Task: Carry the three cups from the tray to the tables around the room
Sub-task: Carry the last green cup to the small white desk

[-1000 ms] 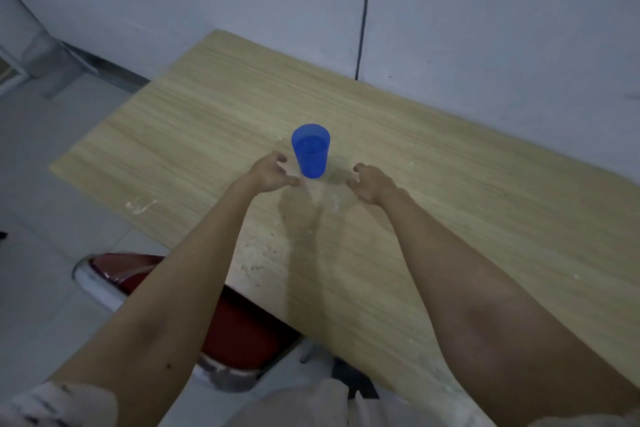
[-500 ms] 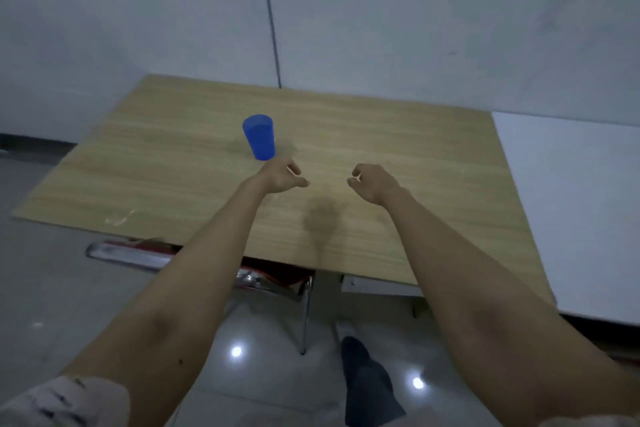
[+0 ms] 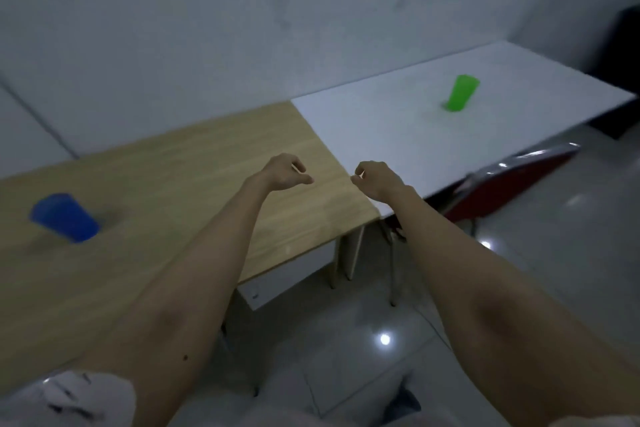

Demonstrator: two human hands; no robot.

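A blue cup (image 3: 65, 217) stands on the wooden table (image 3: 166, 204) at the far left, blurred by motion. A green cup (image 3: 461, 93) stands on the white table (image 3: 398, 128) to the right. My left hand (image 3: 285, 173) hovers over the wooden table's right end with fingers loosely curled and nothing in it. Just over the seam between the two tables, my right hand (image 3: 375, 177) is also loosely curled and holds nothing. Neither hand touches a cup. No tray and no third cup are in view.
The two tables stand side by side against a grey wall. A red chair (image 3: 512, 180) with a shiny metal frame is tucked at the white table's near edge. Below is glossy tiled floor (image 3: 519, 270). A dark object (image 3: 627, 55) stands in the far right corner.
The view has swung to the right: the blue cup has slid to the far left, and the white table with the green cup has come into sight. Both hands are away from the blue cup.
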